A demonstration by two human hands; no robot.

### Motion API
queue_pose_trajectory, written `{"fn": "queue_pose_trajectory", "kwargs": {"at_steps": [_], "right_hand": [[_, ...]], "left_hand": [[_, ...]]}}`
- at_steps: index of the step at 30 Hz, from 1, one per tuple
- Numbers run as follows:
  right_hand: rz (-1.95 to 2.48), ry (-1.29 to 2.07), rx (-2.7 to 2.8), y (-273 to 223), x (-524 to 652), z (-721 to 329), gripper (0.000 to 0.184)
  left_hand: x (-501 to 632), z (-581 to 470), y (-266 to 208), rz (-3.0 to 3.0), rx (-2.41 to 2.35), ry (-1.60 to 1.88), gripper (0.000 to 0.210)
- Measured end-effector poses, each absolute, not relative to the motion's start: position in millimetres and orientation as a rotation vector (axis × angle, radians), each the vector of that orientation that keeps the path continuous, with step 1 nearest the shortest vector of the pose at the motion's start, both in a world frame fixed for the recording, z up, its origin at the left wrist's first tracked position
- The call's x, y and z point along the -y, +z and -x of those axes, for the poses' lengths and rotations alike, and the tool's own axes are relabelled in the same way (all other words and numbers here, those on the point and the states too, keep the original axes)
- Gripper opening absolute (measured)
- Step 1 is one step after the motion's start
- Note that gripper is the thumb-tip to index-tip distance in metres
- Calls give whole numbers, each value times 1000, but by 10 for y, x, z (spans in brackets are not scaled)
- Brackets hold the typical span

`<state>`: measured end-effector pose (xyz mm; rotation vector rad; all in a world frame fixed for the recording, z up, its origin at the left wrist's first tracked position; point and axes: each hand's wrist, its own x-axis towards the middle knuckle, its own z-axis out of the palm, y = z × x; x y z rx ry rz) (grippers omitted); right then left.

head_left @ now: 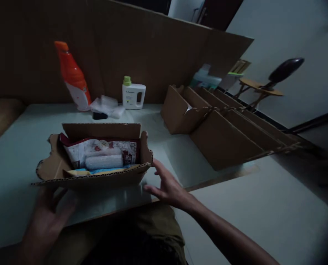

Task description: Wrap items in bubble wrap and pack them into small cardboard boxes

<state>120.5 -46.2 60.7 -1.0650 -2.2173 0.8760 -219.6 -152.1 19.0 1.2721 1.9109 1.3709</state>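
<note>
An open cardboard box (pixel 105 180) stands on the pale table in front of me. Inside it lie a white and dark red printed packet (pixel 78 150), a bubble-wrapped roll (pixel 104 161) and something blue and yellow along the near wall. My right hand (pixel 168 186) is at the box's right end, thumb and fingers apart, the fingertips at or very near the cardboard. By the near left corner is my left hand (pixel 49 217), blurred, with its thumb spread away from the fingers; part of its fingers is hidden behind the box.
Behind the box stand an orange and white bottle (pixel 74 79), a crumpled clear plastic wrap (pixel 105 105) with a black item, and a white jug (pixel 133 96) with a green cap. Cardboard dividers (pixel 224 136) stand at the right. A tall cardboard panel (pixel 147 48) closes off the back.
</note>
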Motion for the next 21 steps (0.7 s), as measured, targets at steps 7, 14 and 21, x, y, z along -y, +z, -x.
{"fn": "queue_pose_trajectory", "kwargs": {"at_steps": [7, 14, 21], "right_hand": [[953, 774, 2088, 327, 475, -643, 59], [753, 935, 2131, 372, 463, -225, 55], [1169, 702, 1965, 409, 519, -1291, 27]], "left_hand": [[1407, 2023, 213, -1003, -1905, 1393, 64], [1831, 2232, 467, -999, -2071, 1462, 62], [1124, 1616, 324, -1275, -1679, 1292, 54]]}}
